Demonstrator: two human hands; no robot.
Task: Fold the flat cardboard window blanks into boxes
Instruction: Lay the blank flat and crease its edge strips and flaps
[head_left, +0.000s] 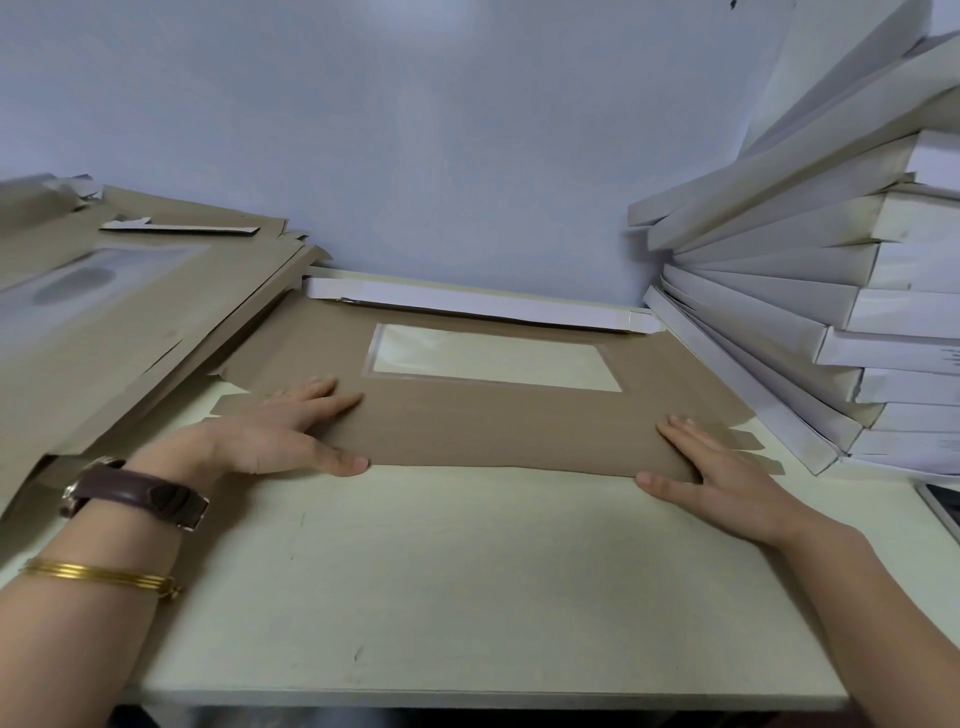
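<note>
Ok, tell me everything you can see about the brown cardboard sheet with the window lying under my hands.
The cardboard sheet is brown, matte and lies flat on the pale table, long side running left to right. A rectangular clear window sits in its far half. The far flap appears turned up, showing a white side. Small tabs stick out at the ends. The left hand and right hand press flat on its near corners, thumbs at the near edge.

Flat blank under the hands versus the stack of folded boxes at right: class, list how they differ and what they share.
The flat blank lies as one brown sheet on the table; the folded boxes show white and grey faces. The blank lies level; the boxes are piled high, upper ones tilted. Both are cardboard.
</note>
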